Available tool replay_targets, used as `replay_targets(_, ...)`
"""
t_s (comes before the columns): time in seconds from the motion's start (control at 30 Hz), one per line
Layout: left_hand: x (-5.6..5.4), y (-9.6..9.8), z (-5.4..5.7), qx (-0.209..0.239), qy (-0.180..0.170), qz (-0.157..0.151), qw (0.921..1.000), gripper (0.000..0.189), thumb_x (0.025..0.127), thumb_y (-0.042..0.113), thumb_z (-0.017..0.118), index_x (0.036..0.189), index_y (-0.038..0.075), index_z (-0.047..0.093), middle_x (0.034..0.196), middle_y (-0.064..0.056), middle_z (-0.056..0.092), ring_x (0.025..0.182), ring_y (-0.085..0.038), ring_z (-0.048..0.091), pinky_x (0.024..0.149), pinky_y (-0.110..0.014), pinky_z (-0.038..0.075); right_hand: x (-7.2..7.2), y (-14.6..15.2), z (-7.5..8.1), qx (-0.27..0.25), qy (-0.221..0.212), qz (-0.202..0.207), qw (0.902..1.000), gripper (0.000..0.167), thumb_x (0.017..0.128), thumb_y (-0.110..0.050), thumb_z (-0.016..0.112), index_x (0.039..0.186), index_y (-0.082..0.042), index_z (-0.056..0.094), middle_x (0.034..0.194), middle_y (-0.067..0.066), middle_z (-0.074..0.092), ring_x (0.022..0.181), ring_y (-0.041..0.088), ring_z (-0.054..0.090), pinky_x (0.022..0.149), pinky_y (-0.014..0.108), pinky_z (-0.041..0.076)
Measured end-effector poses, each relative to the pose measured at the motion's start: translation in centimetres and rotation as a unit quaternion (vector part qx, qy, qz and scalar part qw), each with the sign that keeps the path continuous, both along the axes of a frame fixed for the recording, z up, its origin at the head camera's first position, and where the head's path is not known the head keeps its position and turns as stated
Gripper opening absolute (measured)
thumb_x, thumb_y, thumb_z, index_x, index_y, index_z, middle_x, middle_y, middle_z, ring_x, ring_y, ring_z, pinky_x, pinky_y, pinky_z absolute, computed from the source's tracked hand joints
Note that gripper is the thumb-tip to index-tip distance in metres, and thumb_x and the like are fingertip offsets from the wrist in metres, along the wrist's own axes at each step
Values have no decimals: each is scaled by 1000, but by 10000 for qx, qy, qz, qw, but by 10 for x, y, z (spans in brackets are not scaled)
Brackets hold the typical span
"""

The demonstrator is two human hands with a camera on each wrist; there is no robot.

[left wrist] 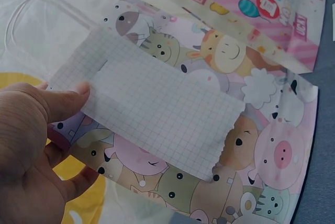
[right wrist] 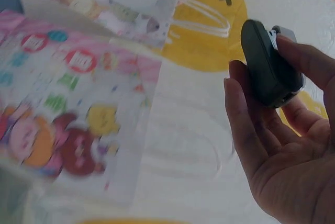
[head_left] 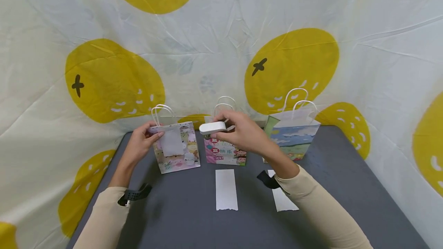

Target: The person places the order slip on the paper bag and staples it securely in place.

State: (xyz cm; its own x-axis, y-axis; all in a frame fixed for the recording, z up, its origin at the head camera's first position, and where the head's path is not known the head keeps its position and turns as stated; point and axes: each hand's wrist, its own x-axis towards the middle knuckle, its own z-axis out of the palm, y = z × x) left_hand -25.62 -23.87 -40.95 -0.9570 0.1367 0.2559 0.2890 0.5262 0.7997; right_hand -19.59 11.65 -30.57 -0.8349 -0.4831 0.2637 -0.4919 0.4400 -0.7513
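My left hand pinches the top left edge of a cartoon-animal paper bag, thumb on a slip of squared paper that lies against the bag's front. A short dark staple shows near the slip's upper end; its lower end is torn. My right hand grips a small stapler, white on top and dark on the side seen in the right wrist view. It is held in the air, right of the animal bag and in front of a pink-striped bag.
At the right stands a bag with a sky-and-meadow print, its white handles up. Two more paper slips lie on the grey table, one in the middle and one partly under my right forearm. A white cloth with yellow shapes hangs behind.
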Motion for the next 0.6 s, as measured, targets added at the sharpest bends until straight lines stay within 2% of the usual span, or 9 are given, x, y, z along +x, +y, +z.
replay_targets(0.2, 5, -4, 2, -3, -31, 43, 10000, 35, 96, 13, 70, 128, 0, 60, 118, -22, 64, 96, -30, 60, 75, -15, 50, 14, 38, -9, -120, -292, -263, 9992, 24, 88, -14, 80, 108, -14, 67, 105, 4, 70, 89, 20, 69, 76, 37, 59)
replay_targets(0.33, 8, -7, 2, 25, 69, 75, 9999, 37, 97, 11, 69, 130, -1, 58, 118, -22, 63, 99, -29, 59, 75, -12, 49, 18, 64, -20, -8, -212, -457, 9987, 25, 88, -11, 80, 110, -11, 68, 105, 6, 71, 93, 20, 69, 82, 40, 59)
replay_targets(0.47, 10, -10, 2, -26, 157, 124, 9998, 39, 97, 11, 68, 133, 1, 57, 123, -19, 61, 103, -26, 58, 81, -10, 48, 22, 91, -34, 233, -179, -668, 9973, 25, 91, -13, 78, 115, -9, 70, 107, 6, 69, 93, 21, 65, 83, 40, 57)
replay_targets(0.6, 14, -13, 2, -120, 145, 201, 9996, 43, 98, 14, 68, 137, 5, 57, 129, -14, 60, 109, -25, 57, 89, -16, 48, 29, 116, -48, 397, -318, -873, 9949, 25, 92, -15, 77, 115, -9, 71, 107, 6, 69, 94, 22, 65, 81, 34, 56)
